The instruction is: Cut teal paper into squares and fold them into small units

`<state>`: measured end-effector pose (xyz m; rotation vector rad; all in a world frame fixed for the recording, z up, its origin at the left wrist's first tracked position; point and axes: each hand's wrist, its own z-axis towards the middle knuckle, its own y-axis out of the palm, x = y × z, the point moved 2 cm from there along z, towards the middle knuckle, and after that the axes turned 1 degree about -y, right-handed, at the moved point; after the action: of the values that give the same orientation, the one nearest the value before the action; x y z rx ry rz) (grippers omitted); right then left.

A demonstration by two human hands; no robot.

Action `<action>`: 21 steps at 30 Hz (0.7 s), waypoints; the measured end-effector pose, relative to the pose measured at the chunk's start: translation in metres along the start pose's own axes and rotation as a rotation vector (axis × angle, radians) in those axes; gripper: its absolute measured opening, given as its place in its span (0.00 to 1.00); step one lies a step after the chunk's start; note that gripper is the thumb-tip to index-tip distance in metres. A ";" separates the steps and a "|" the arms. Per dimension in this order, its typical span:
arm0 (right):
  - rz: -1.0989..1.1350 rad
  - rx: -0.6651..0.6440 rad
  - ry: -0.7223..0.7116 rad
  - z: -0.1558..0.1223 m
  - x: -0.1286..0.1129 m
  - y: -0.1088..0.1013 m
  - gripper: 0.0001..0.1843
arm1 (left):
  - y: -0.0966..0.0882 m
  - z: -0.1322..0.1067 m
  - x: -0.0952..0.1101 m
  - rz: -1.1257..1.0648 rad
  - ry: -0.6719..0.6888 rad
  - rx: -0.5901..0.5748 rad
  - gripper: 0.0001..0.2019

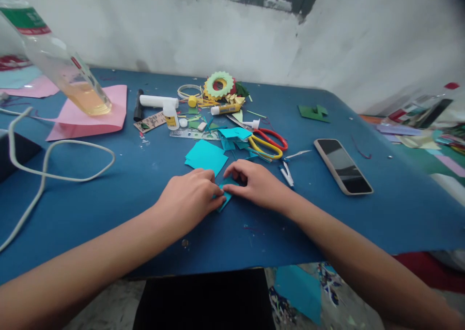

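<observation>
A small folded piece of turquoise paper lies on the blue table, near its front edge. My left hand presses its fingertips on the paper's left side, fingers curled. From the right, my right hand pinches the same piece, fingers bent over its top. Just behind my hands lies a stack of turquoise paper squares. Most of the small piece is hidden under my fingers.
Red and yellow scissors, glue bottles, a ruler, paper scraps and a green paper ring clutter the middle. A phone lies at right. A tilted bottle on pink paper and a white cable are at left.
</observation>
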<state>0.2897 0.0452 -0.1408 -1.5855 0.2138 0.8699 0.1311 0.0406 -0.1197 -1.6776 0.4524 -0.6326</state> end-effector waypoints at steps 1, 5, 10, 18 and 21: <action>0.010 -0.020 -0.003 -0.001 0.000 -0.001 0.13 | -0.001 0.000 -0.001 0.002 0.003 -0.007 0.11; 0.015 -0.078 -0.015 -0.005 -0.003 -0.003 0.22 | -0.003 0.002 -0.003 -0.001 0.017 -0.042 0.10; 0.039 -0.103 -0.028 -0.003 -0.003 -0.003 0.24 | -0.005 0.004 -0.005 0.004 0.000 -0.101 0.12; 0.165 -0.174 0.069 0.004 0.011 -0.013 0.22 | -0.005 0.003 -0.008 -0.028 -0.001 -0.120 0.16; 0.223 -0.187 0.103 0.006 0.018 -0.018 0.19 | -0.004 0.002 -0.010 -0.048 -0.004 -0.122 0.17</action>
<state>0.3106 0.0606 -0.1381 -1.8069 0.3983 1.0036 0.1246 0.0488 -0.1174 -1.8100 0.4566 -0.6473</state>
